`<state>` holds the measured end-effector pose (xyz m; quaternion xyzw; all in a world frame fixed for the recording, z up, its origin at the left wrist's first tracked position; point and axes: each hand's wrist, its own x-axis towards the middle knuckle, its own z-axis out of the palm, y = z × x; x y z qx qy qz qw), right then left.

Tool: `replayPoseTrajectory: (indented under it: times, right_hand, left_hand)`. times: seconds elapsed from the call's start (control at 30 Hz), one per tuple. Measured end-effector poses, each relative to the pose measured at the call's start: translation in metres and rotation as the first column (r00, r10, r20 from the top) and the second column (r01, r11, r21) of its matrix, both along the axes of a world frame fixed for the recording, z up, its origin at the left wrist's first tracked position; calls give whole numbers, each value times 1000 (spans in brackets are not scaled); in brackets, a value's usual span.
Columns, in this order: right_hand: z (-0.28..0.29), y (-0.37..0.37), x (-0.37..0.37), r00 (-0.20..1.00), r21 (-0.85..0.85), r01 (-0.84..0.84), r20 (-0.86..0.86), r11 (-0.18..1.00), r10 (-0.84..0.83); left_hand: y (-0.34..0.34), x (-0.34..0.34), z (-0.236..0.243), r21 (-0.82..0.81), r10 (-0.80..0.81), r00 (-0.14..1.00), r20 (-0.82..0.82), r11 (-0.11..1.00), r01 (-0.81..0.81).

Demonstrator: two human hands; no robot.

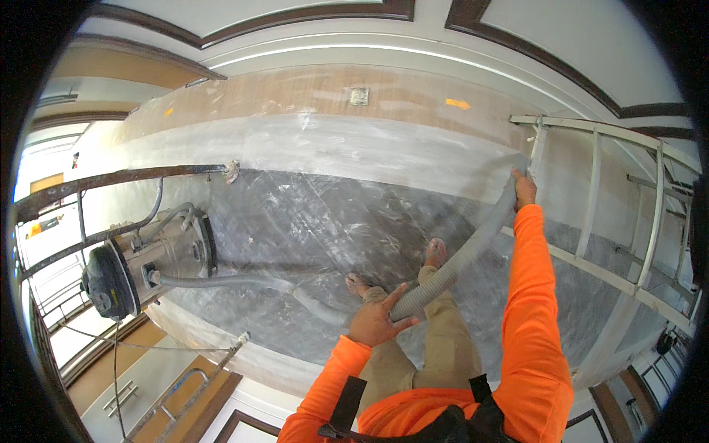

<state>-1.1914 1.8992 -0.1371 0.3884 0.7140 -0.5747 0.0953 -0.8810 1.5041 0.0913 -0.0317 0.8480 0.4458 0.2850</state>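
Note:
A long grey corrugated vacuum hose [473, 257] runs across in front of me. My right hand [525, 190], arm stretched forward, is closed round its far end, close to the light metal scaffold frame. Lower down, my left hand [378, 320] lies over the middle of the hose, thumb and fingers on either side of it. From there the hose sags left to a vacuum cleaner [166, 260] with a dusty metal drum and a black top. What the far end of the hose touches is hard to make out.
Dusty dark flooring [317, 218] lies under my bare feet. A light scaffold frame [591, 196] stands at right, and a rusty metal frame [122, 179] stands at left beside the vacuum. A black cable [116, 369] hangs below it. Ahead is a whitened wall [332, 144] with an outlet box [359, 96].

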Motion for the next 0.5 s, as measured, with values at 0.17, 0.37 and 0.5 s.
replayPoseTrajectory:
  times: [0.17,0.37,0.5]
  right_hand:
    - [5,-98,-4,992,-313,-126,-23,941,125]
    - [71,-257,-7,930,-365,-348,-16,863,368]
    - [95,-316,-13,910,-356,-409,-91,840,405]
  left_hand:
    - [-35,28,14,-91,-2,995,99,996,11]
    - [-79,73,37,-123,70,987,145,991,-52]
    - [-109,73,56,-79,160,974,160,986,-149]
